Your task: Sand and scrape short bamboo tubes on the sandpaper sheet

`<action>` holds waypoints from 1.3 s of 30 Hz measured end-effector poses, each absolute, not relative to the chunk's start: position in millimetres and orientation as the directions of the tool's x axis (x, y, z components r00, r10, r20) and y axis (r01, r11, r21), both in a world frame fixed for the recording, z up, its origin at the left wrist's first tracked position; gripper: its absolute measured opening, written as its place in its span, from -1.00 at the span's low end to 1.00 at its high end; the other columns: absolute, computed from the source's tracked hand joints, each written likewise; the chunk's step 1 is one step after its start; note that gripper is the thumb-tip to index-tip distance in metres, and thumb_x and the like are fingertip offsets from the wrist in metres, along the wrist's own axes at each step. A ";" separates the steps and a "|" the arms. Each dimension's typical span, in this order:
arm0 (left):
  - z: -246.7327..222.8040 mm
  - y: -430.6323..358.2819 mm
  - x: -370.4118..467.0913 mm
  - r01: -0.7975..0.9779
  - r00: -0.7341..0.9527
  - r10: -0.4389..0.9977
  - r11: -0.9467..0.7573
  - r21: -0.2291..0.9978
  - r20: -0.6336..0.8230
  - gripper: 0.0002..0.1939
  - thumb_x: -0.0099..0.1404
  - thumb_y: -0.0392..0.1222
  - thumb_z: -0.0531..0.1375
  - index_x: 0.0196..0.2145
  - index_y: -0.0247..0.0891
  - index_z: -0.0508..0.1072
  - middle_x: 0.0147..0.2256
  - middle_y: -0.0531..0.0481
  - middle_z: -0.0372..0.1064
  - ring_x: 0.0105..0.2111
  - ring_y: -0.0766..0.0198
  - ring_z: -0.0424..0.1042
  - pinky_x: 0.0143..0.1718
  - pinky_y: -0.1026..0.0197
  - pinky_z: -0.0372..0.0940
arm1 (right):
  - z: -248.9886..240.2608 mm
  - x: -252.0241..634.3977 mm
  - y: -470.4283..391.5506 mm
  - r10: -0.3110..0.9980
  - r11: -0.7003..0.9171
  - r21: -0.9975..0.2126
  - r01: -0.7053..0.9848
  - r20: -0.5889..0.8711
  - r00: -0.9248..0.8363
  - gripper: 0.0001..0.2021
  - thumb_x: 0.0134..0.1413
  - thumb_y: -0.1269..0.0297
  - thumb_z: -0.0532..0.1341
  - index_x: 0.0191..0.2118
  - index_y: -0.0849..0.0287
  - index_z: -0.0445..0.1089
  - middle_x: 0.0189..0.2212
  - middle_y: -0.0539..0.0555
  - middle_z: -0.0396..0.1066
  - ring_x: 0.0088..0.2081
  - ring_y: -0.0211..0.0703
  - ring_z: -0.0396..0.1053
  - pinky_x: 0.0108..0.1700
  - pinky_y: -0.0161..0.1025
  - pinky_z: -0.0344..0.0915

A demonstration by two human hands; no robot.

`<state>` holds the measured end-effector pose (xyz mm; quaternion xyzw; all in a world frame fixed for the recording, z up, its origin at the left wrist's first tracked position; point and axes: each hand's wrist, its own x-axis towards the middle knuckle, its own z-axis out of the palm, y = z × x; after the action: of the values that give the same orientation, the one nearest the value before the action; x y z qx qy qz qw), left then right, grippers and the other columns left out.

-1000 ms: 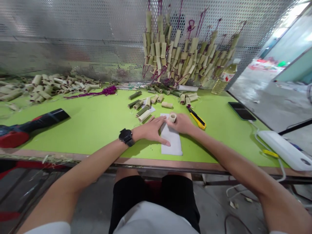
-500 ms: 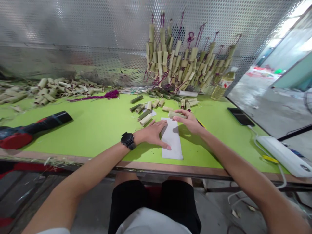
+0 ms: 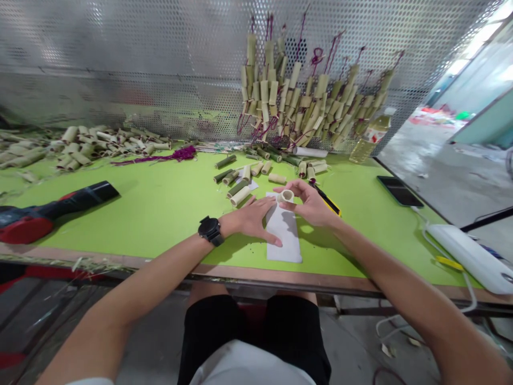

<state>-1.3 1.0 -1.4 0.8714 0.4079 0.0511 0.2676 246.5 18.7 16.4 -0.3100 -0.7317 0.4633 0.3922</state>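
Note:
My left hand rests with fingers spread across the left side of a white paper strip, which lies lengthwise toward me on the green tabletop. My right hand grips a short bamboo tube over the far end of the paper, its hollow end turned up toward me. Whether the tube touches the paper is hard to see. Just beyond the hands lie loose bamboo pieces, among them a pale tube and a dark green one. Beside my right hand is a yellow and black cutter knife.
Strung bamboo bundles with purple cord lean on the perforated metal panel. A bamboo pile, purple cord and a red-black power tool are left. Rightward are a bottle, phone and white power strip.
My right hand has turned the bamboo tube from lying sideways to showing its open end, over the paper. More of the cutter knife shows. My left hand stays in place.

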 end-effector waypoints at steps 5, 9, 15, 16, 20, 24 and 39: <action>-5.0 2.2 -2.5 0.653 0.676 0.732 -0.541 0.530 -0.085 0.58 0.12 0.78 0.39 0.75 -0.13 -0.13 0.72 -0.29 -0.17 0.69 -0.42 -0.08 0.67 -0.44 -0.18 | 18.1 244.9 17.0 0.799 0.403 -0.912 0.080 0.308 -0.516 -0.51 0.04 -0.06 0.67 -0.10 -0.03 0.47 0.01 0.11 0.74 0.13 0.15 0.68 0.20 0.21 0.63; -5.5 2.2 -2.5 0.636 0.680 0.731 -0.551 0.541 -0.054 0.58 0.11 0.77 0.41 0.75 -0.09 -0.14 0.72 -0.28 -0.12 0.68 -0.46 -0.08 0.66 -0.51 -0.19 | 16.4 243.8 15.6 0.785 0.426 -0.901 0.081 0.324 -0.528 -0.53 0.06 -0.05 0.66 -0.10 -0.03 0.47 -0.02 0.09 0.73 0.10 0.14 0.68 0.22 0.24 0.60; -2.5 0.8 -2.3 0.615 0.691 0.721 -0.556 0.559 -0.042 0.53 0.13 0.77 0.40 0.74 -0.06 -0.07 0.73 -0.22 -0.16 0.69 -0.43 -0.10 0.68 -0.47 -0.23 | 8.7 244.7 19.2 0.784 0.449 -0.886 0.117 0.328 -0.528 -0.54 0.10 -0.06 0.63 -0.03 -0.06 0.48 -0.02 0.06 0.71 0.05 0.10 0.68 0.26 0.23 0.58; -1.8 0.5 -2.0 0.622 0.688 0.723 -0.550 0.558 -0.054 0.54 0.13 0.78 0.40 0.74 -0.08 -0.07 0.73 -0.23 -0.17 0.69 -0.42 -0.11 0.68 -0.46 -0.25 | 7.5 245.1 20.0 0.783 0.449 -0.885 0.122 0.325 -0.530 -0.52 0.11 -0.06 0.62 0.00 -0.07 0.48 -0.01 0.06 0.71 0.05 0.10 0.68 0.25 0.22 0.59; 0.3 -0.7 -0.9 0.665 0.665 0.741 -0.528 0.528 -0.097 0.59 0.09 0.81 0.37 0.74 -0.15 -0.08 0.73 -0.27 -0.18 0.69 -0.42 -0.11 0.69 -0.44 -0.33 | 5.7 246.5 20.3 0.787 0.460 -0.876 0.141 0.329 -0.522 -0.50 0.18 -0.05 0.58 0.14 -0.09 0.48 0.04 0.10 0.71 0.10 0.13 0.68 0.24 0.24 0.61; 0.7 -1.0 -1.2 0.701 0.646 0.750 -0.509 0.500 -0.141 0.63 0.05 0.87 0.33 0.74 -0.15 -0.10 0.73 -0.27 -0.23 0.71 -0.39 -0.18 0.70 -0.34 -0.25 | 7.6 248.6 18.6 0.807 0.478 -0.859 0.180 0.349 -0.476 -0.48 0.22 -0.07 0.56 0.20 -0.10 0.49 0.14 0.14 0.68 0.15 0.17 0.66 0.23 0.26 0.64; 3.5 -1.3 -1.5 0.717 0.647 0.740 -0.508 0.478 -0.183 0.67 0.07 0.91 0.26 0.76 -0.14 -0.24 0.74 -0.28 -0.37 0.72 -0.40 -0.26 0.70 -0.39 -0.34 | 5.4 252.1 26.8 0.833 0.492 -0.844 0.215 0.385 -0.398 -0.52 0.30 -0.16 0.50 0.23 -0.13 0.60 0.29 0.14 0.59 0.13 0.16 0.65 0.22 0.25 0.69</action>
<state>-1.5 -1.3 3.5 0.8680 0.4196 0.0224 0.2645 252.1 26.8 5.4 -0.3482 -0.7524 0.3643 0.4241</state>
